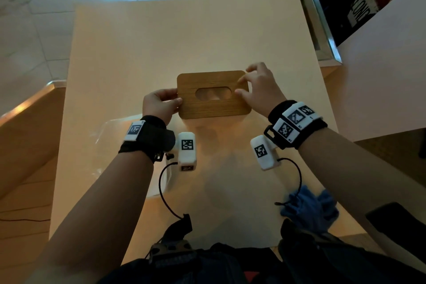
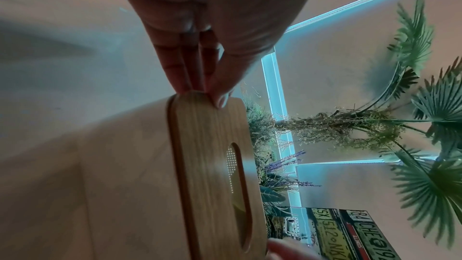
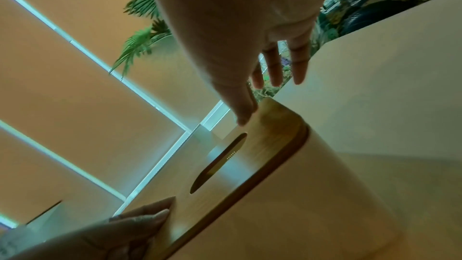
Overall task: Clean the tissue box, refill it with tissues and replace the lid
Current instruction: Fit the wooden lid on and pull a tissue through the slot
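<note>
— Both hands are on the wooden lid [image 1: 213, 94], aren't they?

— Yes. My left hand [image 1: 159, 106] is pinching its left short edge, thumb on top and fingers [image 2: 185, 70] curled under. My right hand [image 1: 259, 87] is resting on the right end with fingers nearly straight, thumb tip pressing the top beside the oval slot [image 1: 213, 94].

— Where is the lid sitting?

— It is lying on the cream tissue box [image 3: 312, 195], which is standing mid-table [image 1: 161, 41]; whether it is fully seated I cannot tell.

— Anything readable?

— The wrist views are showing licence-plate prints [image 2: 350, 234] reading roughly "SX 512 NK" and "84 CHE". A dark sign [image 1: 359, 11] is showing "LONG". My wrist bands are carrying square black-and-white code tags [image 1: 187, 144].

— What else is lying there?

— A crumpled blue cloth [image 1: 309, 208] is lying near the table's front right, and clear plastic wrap [image 1: 110, 136] is lying at the left, under my forearm.
</note>
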Tool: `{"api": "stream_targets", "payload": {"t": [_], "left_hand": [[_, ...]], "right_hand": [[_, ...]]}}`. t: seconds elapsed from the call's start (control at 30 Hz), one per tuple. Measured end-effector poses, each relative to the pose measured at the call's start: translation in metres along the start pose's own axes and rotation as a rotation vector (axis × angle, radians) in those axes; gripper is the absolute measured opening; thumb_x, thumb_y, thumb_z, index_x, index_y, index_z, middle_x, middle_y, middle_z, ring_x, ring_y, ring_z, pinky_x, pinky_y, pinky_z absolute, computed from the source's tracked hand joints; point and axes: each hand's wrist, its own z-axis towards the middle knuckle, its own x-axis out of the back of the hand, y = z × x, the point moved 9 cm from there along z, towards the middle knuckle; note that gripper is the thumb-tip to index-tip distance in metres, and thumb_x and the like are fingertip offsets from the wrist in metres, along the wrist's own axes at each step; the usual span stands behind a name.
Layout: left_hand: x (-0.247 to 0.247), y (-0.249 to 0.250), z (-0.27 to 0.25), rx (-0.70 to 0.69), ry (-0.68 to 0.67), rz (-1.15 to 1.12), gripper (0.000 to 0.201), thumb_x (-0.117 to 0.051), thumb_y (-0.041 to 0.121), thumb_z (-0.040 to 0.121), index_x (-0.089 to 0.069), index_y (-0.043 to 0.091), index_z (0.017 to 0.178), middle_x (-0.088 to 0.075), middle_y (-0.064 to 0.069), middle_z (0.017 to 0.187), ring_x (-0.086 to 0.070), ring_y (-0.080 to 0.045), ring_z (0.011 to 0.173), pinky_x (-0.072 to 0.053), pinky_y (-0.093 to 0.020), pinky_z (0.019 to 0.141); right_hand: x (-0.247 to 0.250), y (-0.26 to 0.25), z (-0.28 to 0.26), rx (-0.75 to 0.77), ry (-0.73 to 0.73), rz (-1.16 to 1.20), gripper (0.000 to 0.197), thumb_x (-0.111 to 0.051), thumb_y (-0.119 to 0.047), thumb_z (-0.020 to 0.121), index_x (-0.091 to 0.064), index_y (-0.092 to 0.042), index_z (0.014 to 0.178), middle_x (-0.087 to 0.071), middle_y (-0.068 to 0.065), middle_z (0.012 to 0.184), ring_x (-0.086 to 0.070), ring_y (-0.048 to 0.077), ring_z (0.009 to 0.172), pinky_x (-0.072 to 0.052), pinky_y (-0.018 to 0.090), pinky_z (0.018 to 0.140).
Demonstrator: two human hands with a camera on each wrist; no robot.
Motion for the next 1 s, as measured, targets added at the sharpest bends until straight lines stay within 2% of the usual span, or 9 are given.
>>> {"api": "stream_targets", "payload": {"t": [0.1,0.2,0.3,0.43,0.53,0.7,0.83,0.93,1.0], "left_hand": [[-0.001,0.004,0.001,-0.017,-0.001,0.055,0.032,-0.064,0.0,0.083,-0.061,0.007,0.114,-0.065,-0.01,0.106,-0.064,-0.027,0.102,-0.056,-0.039,0.088],[-0.001,0.009,-0.001,-0.056,0.011,0.123,0.032,-0.064,0.002,0.083,-0.061,0.011,0.114,-0.064,-0.004,0.102,-0.063,-0.024,0.101,-0.056,-0.04,0.088],[0.0,0.01,-0.002,-0.075,0.019,0.141,0.028,-0.065,0.003,0.083,-0.063,0.012,0.109,-0.063,0.003,0.092,-0.064,-0.024,0.098,-0.055,-0.041,0.088],[-0.002,0.011,-0.003,-0.069,0.007,0.123,0.026,-0.064,0.0,0.084,-0.064,0.01,0.108,-0.062,0.002,0.091,-0.064,-0.024,0.095,-0.056,-0.038,0.085],[-0.003,0.012,-0.004,-0.067,-0.001,0.102,0.026,-0.063,-0.001,0.084,-0.064,0.008,0.109,-0.063,-0.002,0.096,-0.064,-0.024,0.094,-0.056,-0.035,0.083],[-0.003,0.012,-0.003,-0.066,-0.018,0.086,0.028,-0.063,-0.001,0.085,-0.063,0.007,0.112,-0.063,-0.003,0.1,-0.064,-0.022,0.093,-0.056,-0.032,0.082],[-0.003,0.011,-0.002,-0.066,-0.032,0.081,0.028,-0.063,-0.002,0.084,-0.063,0.006,0.112,-0.063,-0.005,0.102,-0.064,-0.023,0.095,-0.055,-0.03,0.081],[-0.003,0.01,-0.002,-0.067,-0.029,0.107,0.028,-0.063,0.0,0.085,-0.063,0.007,0.112,-0.064,-0.005,0.104,-0.064,-0.024,0.096,-0.056,-0.033,0.083],[-0.003,0.01,-0.001,-0.076,-0.029,0.138,0.029,-0.064,0.003,0.085,-0.063,0.008,0.113,-0.064,-0.005,0.104,-0.065,-0.023,0.096,-0.056,-0.037,0.086]], "right_hand": [[-0.005,-0.026,0.01,0.111,-0.027,-0.105,0.014,-0.063,-0.021,0.087,-0.072,-0.011,0.09,-0.047,0.008,0.13,-0.039,0.026,0.12,-0.036,0.04,0.105],[-0.034,-0.026,0.016,0.026,-0.19,-0.3,0.023,-0.057,-0.034,0.091,-0.074,-0.019,0.095,-0.036,0.003,0.146,-0.026,0.029,0.134,-0.023,0.05,0.112],[-0.052,-0.025,0.022,-0.077,-0.265,-0.335,0.027,-0.055,-0.04,0.091,-0.073,-0.021,0.093,-0.022,0.0,0.156,-0.008,0.029,0.144,-0.008,0.062,0.113],[-0.056,-0.029,0.03,-0.168,-0.372,-0.379,0.027,-0.061,-0.048,0.086,-0.069,-0.025,0.097,-0.018,-0.005,0.158,0.0,0.028,0.146,-0.002,0.068,0.109],[-0.054,-0.039,0.031,-0.109,-0.38,-0.519,0.021,-0.062,-0.038,0.087,-0.067,-0.024,0.101,-0.017,-0.002,0.159,0.003,0.031,0.146,0.001,0.072,0.107],[-0.06,-0.052,0.034,-0.037,-0.426,-0.617,0.017,-0.061,-0.025,0.089,-0.064,-0.022,0.105,-0.013,0.001,0.16,0.006,0.033,0.146,0.005,0.073,0.107],[-0.061,-0.045,0.034,-0.046,-0.388,-0.479,0.008,-0.06,-0.021,0.088,-0.067,-0.021,0.092,-0.022,-0.004,0.157,0.001,0.03,0.146,0.006,0.068,0.11],[-0.063,-0.041,0.032,-0.034,-0.355,-0.346,0.015,-0.06,-0.027,0.088,-0.073,-0.022,0.091,-0.028,-0.007,0.152,-0.006,0.027,0.144,0.005,0.064,0.111],[-0.059,-0.043,0.029,0.036,-0.302,-0.335,0.02,-0.058,-0.032,0.089,-0.075,-0.022,0.091,-0.032,-0.005,0.149,-0.014,0.026,0.141,-0.004,0.057,0.113]]}}
